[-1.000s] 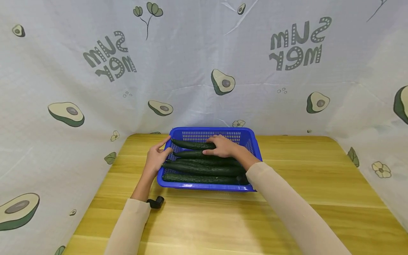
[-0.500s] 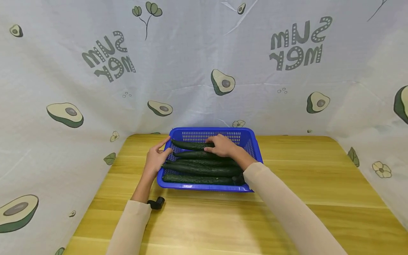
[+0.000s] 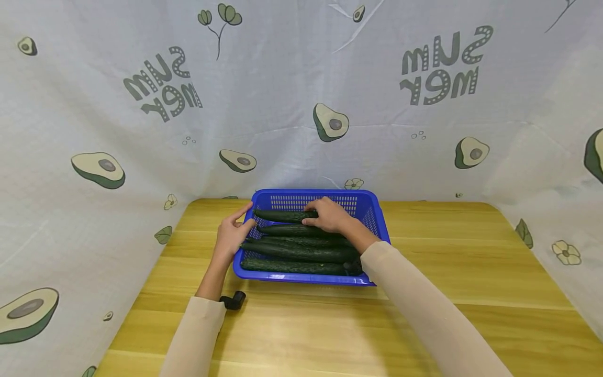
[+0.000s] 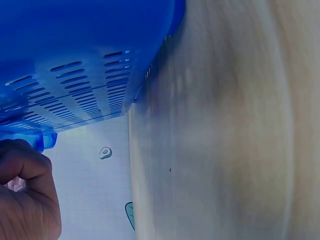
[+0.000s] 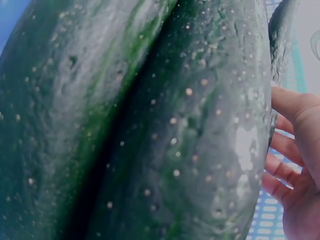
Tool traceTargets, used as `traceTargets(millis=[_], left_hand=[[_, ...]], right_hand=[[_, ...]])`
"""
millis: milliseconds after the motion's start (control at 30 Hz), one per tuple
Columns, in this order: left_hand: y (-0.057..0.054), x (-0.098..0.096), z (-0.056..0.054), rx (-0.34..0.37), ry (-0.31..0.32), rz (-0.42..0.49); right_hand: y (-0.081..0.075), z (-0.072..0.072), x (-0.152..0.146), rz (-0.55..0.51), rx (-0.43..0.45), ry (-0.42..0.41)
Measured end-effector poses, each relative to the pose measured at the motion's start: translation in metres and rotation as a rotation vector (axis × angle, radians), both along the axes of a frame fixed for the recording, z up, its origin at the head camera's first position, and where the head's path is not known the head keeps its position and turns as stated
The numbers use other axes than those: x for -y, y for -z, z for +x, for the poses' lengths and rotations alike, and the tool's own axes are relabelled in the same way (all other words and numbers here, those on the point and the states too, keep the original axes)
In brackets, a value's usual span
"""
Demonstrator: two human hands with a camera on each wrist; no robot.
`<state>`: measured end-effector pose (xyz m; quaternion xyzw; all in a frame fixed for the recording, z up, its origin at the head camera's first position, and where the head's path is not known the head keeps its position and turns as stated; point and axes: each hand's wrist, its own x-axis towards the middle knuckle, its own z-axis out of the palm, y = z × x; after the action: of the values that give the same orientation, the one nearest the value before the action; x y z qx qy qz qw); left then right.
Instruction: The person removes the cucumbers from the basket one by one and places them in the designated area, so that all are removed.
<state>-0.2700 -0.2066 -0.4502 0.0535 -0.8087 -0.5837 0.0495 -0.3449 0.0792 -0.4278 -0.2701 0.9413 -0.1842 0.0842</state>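
Several long dark green cucumbers lie side by side in a blue plastic basket [image 3: 311, 279] with slotted walls. At the basket's left side my left hand [image 3: 230, 236] grips the rim, thumb on the inner side; the left wrist view shows its bent fingers at the rim. My right hand [image 3: 331, 215] reaches over the rearmost cucumber [image 3: 281, 215], holding it with thumb in front and fingers behind, and hides its right end. In the right wrist view, large cucumbers [image 5: 200, 120] fill the foreground, with the right hand [image 5: 305, 165] beyond them.
The basket stands on a wooden table [image 3: 301, 330] near its back edge. A whitish curtain [image 3: 282, 78] printed with avocados hangs behind and along both sides. Small black wrist cameras sit on the wrists, the left one [image 3: 234, 300] close above the table.
The right hand and forearm have shifted very slightly left along the rear cucumber. The left hand keeps its place on the rim, and the basket stays put.
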Motion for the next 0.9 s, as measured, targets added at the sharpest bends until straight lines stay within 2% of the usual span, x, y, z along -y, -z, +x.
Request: traceTargets(millis=[433, 667, 900], left_hand=[[-0.0001, -0.0010, -0.0003, 0.001, -0.015, -0.016], [0.0005, -0.0022, -0.0006, 0.005, -0.024, -0.025], [0.0003, -0.0020, 0.0002, 0.001, -0.023, -0.023]], right_hand=[[0.0004, -0.0008, -0.0005, -0.069, -0.015, -0.005], [-0.0012, 0.0001, 0.0000, -0.062, -0.021, -0.029], [-0.0004, -0.0023, -0.0015, -0.102, 0.015, -0.068]])
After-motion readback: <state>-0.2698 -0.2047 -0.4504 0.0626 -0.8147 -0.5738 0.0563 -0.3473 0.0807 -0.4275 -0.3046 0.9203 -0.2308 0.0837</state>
